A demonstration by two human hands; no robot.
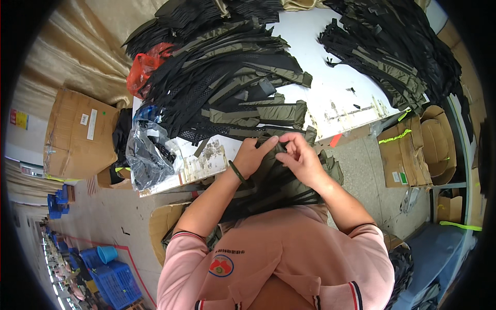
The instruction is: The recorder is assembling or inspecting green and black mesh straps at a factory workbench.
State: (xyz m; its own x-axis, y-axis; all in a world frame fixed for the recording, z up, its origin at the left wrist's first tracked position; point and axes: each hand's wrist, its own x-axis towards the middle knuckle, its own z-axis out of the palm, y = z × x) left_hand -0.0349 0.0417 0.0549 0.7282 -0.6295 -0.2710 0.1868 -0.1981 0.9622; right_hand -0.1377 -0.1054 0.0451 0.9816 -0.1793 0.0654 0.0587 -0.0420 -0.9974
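The white table (330, 82) carries a large heap of black and olive strap pieces (227, 77) on its left half and a second heap (392, 46) at its far right. At the table's near edge lies an olive fabric panel (279, 178). Over it, the left hand (252, 155) and right hand (302, 157) meet, fingertips closed on a black strap (280, 147).
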